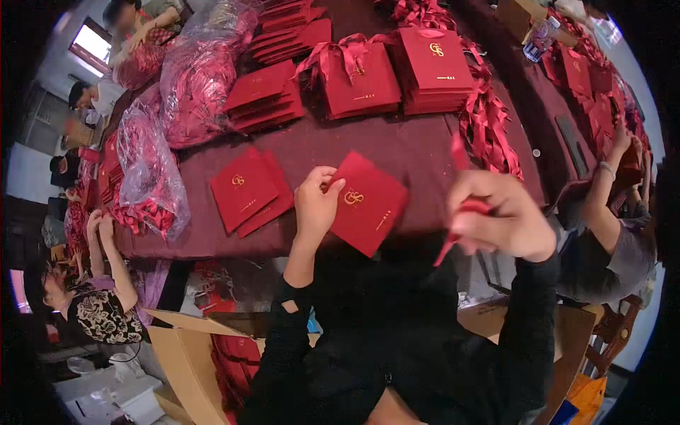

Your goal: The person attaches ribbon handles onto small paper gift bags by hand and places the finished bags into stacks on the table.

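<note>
My left hand [318,200] pinches the upper left edge of a red paper gift bag [370,205] with gold lettering, held tilted over the table's near edge. To the right, my right hand [499,216] is closed around a red ribbon [446,249]; its ends stick out above and below the fist, and motion blurs it a little. Left of my left hand, two flat red bags [244,188] overlap on the cloth. A pile of loose red ribbons [490,134] lies beyond my right hand.
Stacks of red bags [438,67] line the far side of the dark red tablecloth [191,244]. Plastic sacks of ribbon [198,88] stand at left. Co-workers sit on both sides. A plastic bottle [542,39] stands at the back right; a cardboard box [177,368] is below left.
</note>
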`<state>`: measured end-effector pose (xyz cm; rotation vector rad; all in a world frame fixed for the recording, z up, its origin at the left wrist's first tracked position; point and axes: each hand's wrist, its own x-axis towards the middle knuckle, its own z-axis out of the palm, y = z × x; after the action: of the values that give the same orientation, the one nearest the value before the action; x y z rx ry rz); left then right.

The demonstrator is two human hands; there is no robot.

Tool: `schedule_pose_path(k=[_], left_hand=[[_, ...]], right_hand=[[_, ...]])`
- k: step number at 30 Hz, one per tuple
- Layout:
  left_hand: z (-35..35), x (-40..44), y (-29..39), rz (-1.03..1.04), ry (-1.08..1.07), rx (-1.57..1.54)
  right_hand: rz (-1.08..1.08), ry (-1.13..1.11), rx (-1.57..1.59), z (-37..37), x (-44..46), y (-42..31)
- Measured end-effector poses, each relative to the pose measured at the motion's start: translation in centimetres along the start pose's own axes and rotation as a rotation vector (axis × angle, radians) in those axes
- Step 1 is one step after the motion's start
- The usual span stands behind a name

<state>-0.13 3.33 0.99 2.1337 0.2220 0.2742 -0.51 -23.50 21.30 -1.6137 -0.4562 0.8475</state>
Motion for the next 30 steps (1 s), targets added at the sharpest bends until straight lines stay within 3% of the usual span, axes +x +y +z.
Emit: schedule_pose_path(k=[2, 4, 7, 12, 14, 15, 16, 18, 27, 30], left_hand=[[0.2, -0.1, -0.4, -0.082, -0.082, -0.244], [0.0, -0.3, -0.6, -0.084, -0.116, -0.212], [-0.2, -0.4, -0.4, -0.089, -0.134, -0.23], [-0.2, -0.8, 0.5, -0.126, -0.073, -0.265], [0.0, -0.8, 0.6, -0.147, -0.102, -0.296], [0.1, -0.7, 0.4, -0.146, -0.107, -0.295], [0.2, -0.7, -0.1, -0.155, -0.149, -0.33], [0.2, -0.7, 0.2, -0.165, -0.194, -0.363], [0.1, -1.0, 0.7, -0.21, -0.211, -0.357], [0.4, -1.0, 0.4, -0.134, -0.169, -0.377]], right_hand=[[0.039, -0.07, 0.352, 2.1, 3.4, 4.6], [-0.006, -0.016, 0.468, 3.2, 6.7, 9.3], [-0.066, 0.203, 0.618, 4.2, 10.6, 14.3], [-0.076, 0.321, 0.654, 4.9, 12.9, 17.4], [-0.215, 0.363, 0.457, 5.3, 13.2, 17.5], [-0.399, 0.479, -0.014, 5.2, 13.2, 17.1], [-0.399, 0.485, -0.012, 5.2, 13.4, 17.4], [-0.626, 0.639, -0.4, 5.4, 14.0, 18.4], [-0.511, 0.641, -0.22, 5.6, 14.5, 17.7], [-0.484, 0.629, -0.24, 5.4, 14.8, 17.9]])
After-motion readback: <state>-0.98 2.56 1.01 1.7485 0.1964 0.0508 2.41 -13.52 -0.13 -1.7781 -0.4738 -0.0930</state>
